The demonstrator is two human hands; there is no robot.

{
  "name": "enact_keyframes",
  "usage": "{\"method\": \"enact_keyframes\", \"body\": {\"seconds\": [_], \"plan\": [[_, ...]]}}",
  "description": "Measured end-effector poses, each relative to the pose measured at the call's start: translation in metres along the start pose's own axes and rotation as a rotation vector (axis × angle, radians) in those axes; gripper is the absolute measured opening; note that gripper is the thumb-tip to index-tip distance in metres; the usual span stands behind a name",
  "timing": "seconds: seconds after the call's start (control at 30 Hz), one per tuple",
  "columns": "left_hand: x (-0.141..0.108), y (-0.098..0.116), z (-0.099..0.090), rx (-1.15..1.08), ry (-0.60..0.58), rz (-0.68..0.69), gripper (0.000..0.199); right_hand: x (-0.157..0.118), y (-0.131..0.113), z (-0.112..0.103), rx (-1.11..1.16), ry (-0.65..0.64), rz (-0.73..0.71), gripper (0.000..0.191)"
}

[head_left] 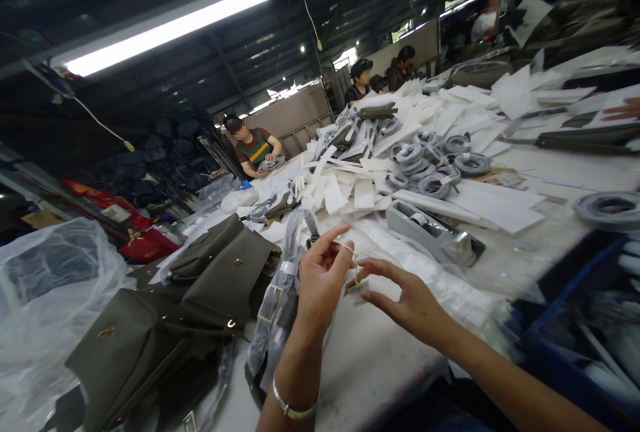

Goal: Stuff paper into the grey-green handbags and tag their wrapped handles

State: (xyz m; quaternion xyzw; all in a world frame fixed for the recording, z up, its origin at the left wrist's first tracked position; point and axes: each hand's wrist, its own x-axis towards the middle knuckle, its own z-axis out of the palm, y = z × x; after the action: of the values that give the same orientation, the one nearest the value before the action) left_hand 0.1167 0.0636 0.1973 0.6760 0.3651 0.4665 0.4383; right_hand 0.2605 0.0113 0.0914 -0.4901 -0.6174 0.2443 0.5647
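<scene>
My left hand [325,279], a bangle on its wrist, pinches a thin white string between thumb and finger. From the string hangs a small tag [356,291], which the closed fingertips of my right hand [405,299] hold from the right. Just left of my left hand lies a strap [273,312] wrapped in clear film, with a buckle. Dark olive bags [225,279] with metal fittings are heaped farther left on the pale table [370,379].
A tape dispenser [433,232] stands beyond my right hand. White foam sheets and coiled straps [417,159] cover the table behind. Clear plastic [55,285] lies at the left, a blue crate [565,352] at the right. Several people are around the far side; another person's hand [623,110] shows at the right edge.
</scene>
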Motion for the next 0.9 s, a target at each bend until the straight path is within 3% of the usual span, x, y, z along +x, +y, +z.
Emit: {"method": "enact_keyframes", "body": {"seconds": [0.23, 0.4, 0.53, 0.7, 0.8, 0.9], "plan": [[0.0, -0.011, 0.0, -0.083, -0.012, -0.029, 0.034, -0.003, 0.0, 0.01, 0.232, 0.037, 0.134, 0.032], [-0.001, -0.017, 0.003, -0.204, -0.019, -0.071, 0.032, -0.006, 0.001, 0.011, 0.201, 0.077, 0.215, 0.023], [-0.002, -0.019, 0.006, -0.316, -0.028, -0.131, 0.032, -0.009, 0.005, 0.011, 0.207, 0.109, 0.201, 0.021], [-0.002, -0.021, 0.008, -0.346, -0.03, -0.14, 0.029, -0.011, 0.005, 0.013, 0.235, 0.098, 0.187, 0.03], [-0.002, -0.022, 0.008, -0.363, -0.041, -0.144, 0.029, -0.011, -0.001, 0.013, 0.385, 0.03, 0.286, 0.035], [-0.002, -0.023, 0.008, -0.368, -0.042, -0.141, 0.028, -0.011, -0.009, 0.013, 0.673, -0.04, 0.458, 0.051]]}}
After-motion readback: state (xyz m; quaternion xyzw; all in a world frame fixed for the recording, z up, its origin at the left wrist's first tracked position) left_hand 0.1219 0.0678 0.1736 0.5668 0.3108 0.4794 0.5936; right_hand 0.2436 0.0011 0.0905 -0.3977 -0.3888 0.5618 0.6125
